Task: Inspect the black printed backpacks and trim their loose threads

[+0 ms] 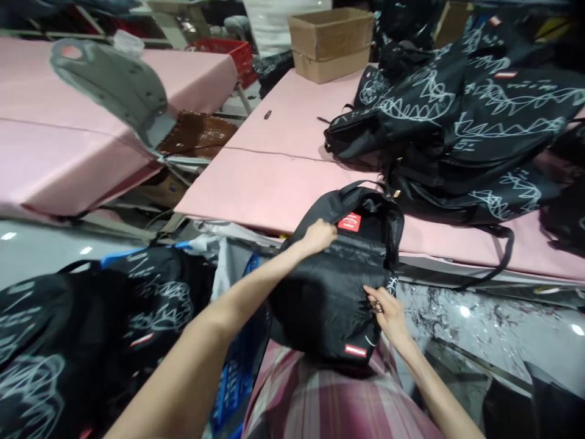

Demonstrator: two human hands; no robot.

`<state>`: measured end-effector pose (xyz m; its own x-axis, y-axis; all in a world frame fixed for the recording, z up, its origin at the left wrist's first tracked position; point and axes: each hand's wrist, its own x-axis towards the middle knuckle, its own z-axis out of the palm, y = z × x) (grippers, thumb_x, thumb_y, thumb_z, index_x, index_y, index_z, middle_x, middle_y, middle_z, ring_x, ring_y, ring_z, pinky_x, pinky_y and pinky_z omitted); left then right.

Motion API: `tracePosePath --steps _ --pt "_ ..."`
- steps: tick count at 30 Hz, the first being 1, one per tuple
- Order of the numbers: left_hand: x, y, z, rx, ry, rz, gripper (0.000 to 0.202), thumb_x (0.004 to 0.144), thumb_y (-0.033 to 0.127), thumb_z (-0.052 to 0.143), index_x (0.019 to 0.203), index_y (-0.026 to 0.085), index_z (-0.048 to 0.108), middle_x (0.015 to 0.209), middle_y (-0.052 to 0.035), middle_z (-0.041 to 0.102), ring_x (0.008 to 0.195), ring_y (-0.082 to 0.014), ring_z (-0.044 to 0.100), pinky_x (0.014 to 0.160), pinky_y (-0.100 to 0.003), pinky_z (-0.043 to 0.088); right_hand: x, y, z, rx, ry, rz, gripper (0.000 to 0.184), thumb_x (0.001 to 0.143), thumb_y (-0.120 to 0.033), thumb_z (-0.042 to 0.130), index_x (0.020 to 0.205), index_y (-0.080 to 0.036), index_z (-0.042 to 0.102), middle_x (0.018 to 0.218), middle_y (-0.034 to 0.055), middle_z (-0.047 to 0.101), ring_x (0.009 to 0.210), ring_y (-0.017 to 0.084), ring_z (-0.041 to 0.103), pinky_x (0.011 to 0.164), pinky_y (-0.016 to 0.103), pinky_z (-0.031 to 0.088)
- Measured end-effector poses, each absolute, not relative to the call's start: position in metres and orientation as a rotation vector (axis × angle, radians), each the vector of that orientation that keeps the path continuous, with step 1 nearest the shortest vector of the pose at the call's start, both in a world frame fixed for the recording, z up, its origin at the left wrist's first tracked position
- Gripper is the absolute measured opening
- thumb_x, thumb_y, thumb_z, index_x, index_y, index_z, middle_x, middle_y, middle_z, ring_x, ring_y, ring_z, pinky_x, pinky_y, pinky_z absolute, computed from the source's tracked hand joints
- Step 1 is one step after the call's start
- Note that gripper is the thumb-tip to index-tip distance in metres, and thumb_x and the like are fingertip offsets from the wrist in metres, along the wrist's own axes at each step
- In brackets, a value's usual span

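**Fingers, right:** the right hand (389,312) has its fingertips (372,296) pinched together on the right side seam of the black backpack (326,296). Whether they hold a zip pull or only cloth is too small to tell.

**Fingers, left:** the left hand (320,236) is curled shut over the upper edge of the same bag, just left of its red label (350,222).

**Item held:** the backpack stands upright on the plaid lap (315,399), with its top leaning against the near edge of the pink table (269,183). A second red tag (355,350) sits low on its front.

**Surroundings:**
- Far right on the table is a heap of black bags with white scribble print (457,116).
- Beyond it stands a cardboard box (331,39).
- Near left, lower down, are more printed bags (91,317).

**Risks, as judged:**
- The right-hand pinch is slight, and the slick fabric could slide out of it.
- The bag rests on a sloping lap, so a loosened left grip could let it tip towards the floor.
- A dangling strap (498,256) from the heap hangs off the table edge close by and could snag.
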<state>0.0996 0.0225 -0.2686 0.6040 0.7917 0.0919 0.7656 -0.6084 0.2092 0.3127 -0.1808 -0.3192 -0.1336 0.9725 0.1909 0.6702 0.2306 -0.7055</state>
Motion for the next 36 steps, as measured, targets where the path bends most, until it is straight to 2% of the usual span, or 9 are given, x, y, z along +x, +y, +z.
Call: tracePosePath --steps 3,6,11,13,16,21,25,30,36 --pt "0.112 0.005 -0.298 2.797 1.163 0.145 0.022 0.072 0.021 0.070 0.093 0.016 0.067 0.098 -0.0088 0.066 0.096 -0.0245 0.055 0.087 -0.038 0.040 0.320 -0.178 -0.311 -1.511 -1.885 0.736 0.036 0.084 -0.011 0.038 0.105 -0.021 0.065 0.078 0.0027 0.062 0.073 0.014 0.060 0.066 0.024 0.046" --pt "0.109 -0.010 -0.311 2.904 1.119 0.032 0.031 0.077 0.025 0.065 0.107 0.018 0.061 0.111 -0.0089 0.061 0.106 -0.0258 0.051 0.097 -0.045 0.035 0.324 -0.142 -0.293 -1.542 -1.849 0.787 0.037 0.083 -0.010 0.036 0.104 -0.021 0.064 0.086 0.0023 0.066 0.078 0.014 0.062 0.073 0.025 0.048" --pt "0.092 -0.002 -0.300 2.784 1.552 0.077 0.034 0.086 0.015 0.041 0.116 0.014 0.057 0.123 -0.0142 0.056 0.122 -0.0295 0.042 0.107 -0.061 0.014 0.305 -0.049 -0.278 -1.953 -2.086 0.610 0.037 0.087 -0.018 0.040 0.121 -0.020 0.055 0.124 0.0096 0.055 0.100 0.022 0.060 0.085 0.033 0.046" --pt "0.072 0.013 -0.292 2.690 1.750 0.156 0.043 0.086 0.007 0.030 0.122 0.012 0.053 0.132 -0.0165 0.049 0.127 -0.0279 0.039 0.109 -0.061 0.002 0.298 -0.032 -0.280 -2.067 -2.169 0.595 0.038 0.087 -0.019 0.042 0.123 -0.019 0.053 0.122 0.0126 0.055 0.093 0.025 0.063 0.080 0.036 0.047" --pt "0.041 0.033 -0.285 2.594 1.936 0.221 0.052 0.084 0.003 0.020 0.128 0.008 0.047 0.140 -0.0199 0.039 0.132 -0.0290 0.031 0.106 -0.064 -0.008 0.297 -0.036 -0.287 -1.970 -2.245 0.608 0.040 0.088 -0.019 0.040 0.126 -0.026 0.050 0.118 0.0069 0.058 0.092 0.021 0.063 0.079 0.030 0.047" --pt "0.029 0.039 -0.285 2.610 1.917 0.293 0.053 0.083 0.003 0.023 0.132 0.010 0.042 0.142 -0.0169 0.037 0.133 -0.0272 0.029 0.104 -0.067 -0.007 0.304 -0.054 -0.295 -1.988 -2.254 0.557 0.044 0.090 -0.019 0.037 0.132 -0.029 0.042 0.122 0.0028 0.055 0.089 0.017 0.063 0.073 0.026 0.046" --pt "0.025 0.031 -0.283 2.694 1.776 0.325 0.052 0.079 0.001 0.030 0.126 0.015 0.048 0.142 -0.0137 0.038 0.133 -0.0250 0.030 0.103 -0.068 -0.006 0.302 -0.053 -0.292 -1.974 -2.300 0.516 0.045 0.089 -0.016 0.037 0.132 -0.029 0.043 0.120 0.0028 0.056 0.087 0.016 0.064 0.070 0.025 0.046" --pt "0.001 0.018 -0.281 2.766 1.686 0.262 0.038 0.087 0.007 0.031 0.111 0.017 0.059 0.131 -0.0120 0.052 0.132 -0.0231 0.032 0.105 -0.066 -0.004 0.300 -0.061 -0.274 -2.091 -2.393 0.388 0.048 0.085 -0.011 0.037 0.129 -0.027 0.046 0.114 0.0066 0.059 0.076 0.016 0.065 0.061 0.025 0.045" --pt "-0.002 0.008 -0.288 2.824 1.713 0.092 0.030 0.086 0.009 0.038 0.084 0.016 0.067 0.135 -0.0106 0.048 0.133 -0.0259 0.030 0.107 -0.064 -0.004 0.319 -0.071 -0.272 -2.154 -2.452 0.453 0.048 0.083 -0.012 0.038 0.125 -0.031 0.050 0.115 0.0049 0.060 0.073 0.018 0.065 0.057 0.026 0.042"
